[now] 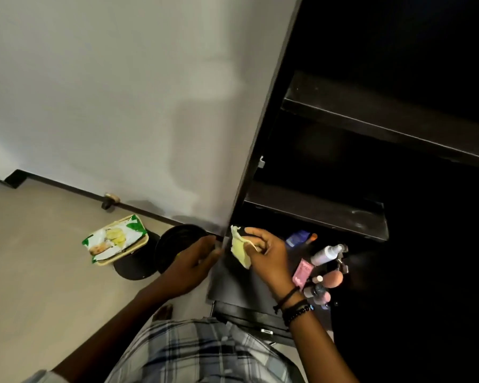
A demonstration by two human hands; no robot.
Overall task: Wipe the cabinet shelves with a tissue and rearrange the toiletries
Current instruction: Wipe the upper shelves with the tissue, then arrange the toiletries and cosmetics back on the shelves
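Note:
My right hand [268, 255] pinches a crumpled pale yellow tissue [239, 248] above the lowest shelf [233, 286] of the dark cabinet [263, 134]. My left hand [192, 264] rests against the cabinet's front left edge, fingers curled on it. Toiletries stand at the right of that shelf: a white spray bottle [327, 254], a pink packet [302, 273], a peach sponge [333, 279], small bottles [317, 290] and a blue tube [297, 237]. Two upper shelves [329, 214] look bare.
On the beige floor [39, 258] to the left lie a green and white wipes pack [115, 239] on a tray, a black round stand [133, 268] and a black bin [177, 241]. A white wall [122, 92] meets the cabinet's side.

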